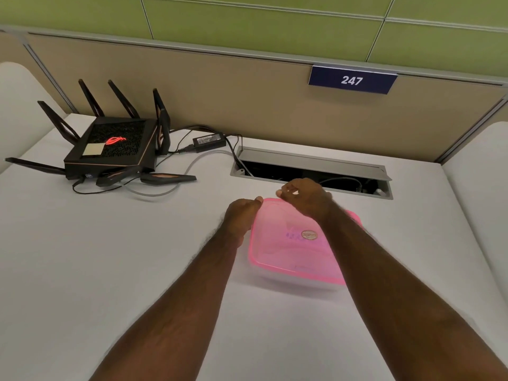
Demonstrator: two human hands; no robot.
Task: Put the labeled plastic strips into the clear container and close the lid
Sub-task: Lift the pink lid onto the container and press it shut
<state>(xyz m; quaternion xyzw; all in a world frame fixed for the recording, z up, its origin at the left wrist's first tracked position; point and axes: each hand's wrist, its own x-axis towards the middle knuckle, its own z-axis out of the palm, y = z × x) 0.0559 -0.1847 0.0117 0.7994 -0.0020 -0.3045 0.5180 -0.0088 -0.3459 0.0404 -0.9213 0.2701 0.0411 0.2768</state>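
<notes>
A clear container (291, 279) with a translucent pink lid (286, 254) sits on the white desk, lid on top of it. A round brown sticker (309, 234) is on the lid. Blurred purple print of the labeled strips (292, 237) shows faintly through the lid. My left hand (240, 215) grips the container's far left corner, thumb resting on the lid's edge. My right hand (305, 198) curls over the lid's far edge, fingertips bent down onto it. My right forearm hides the lid's right side.
A black router (112, 145) with several antennas stands at the far left, with its power brick (209, 141) and cables (165, 188) trailing beside it. An open cable hatch (310, 167) lies just behind the container. A beige partition with a "247" sign (352, 79) backs the desk.
</notes>
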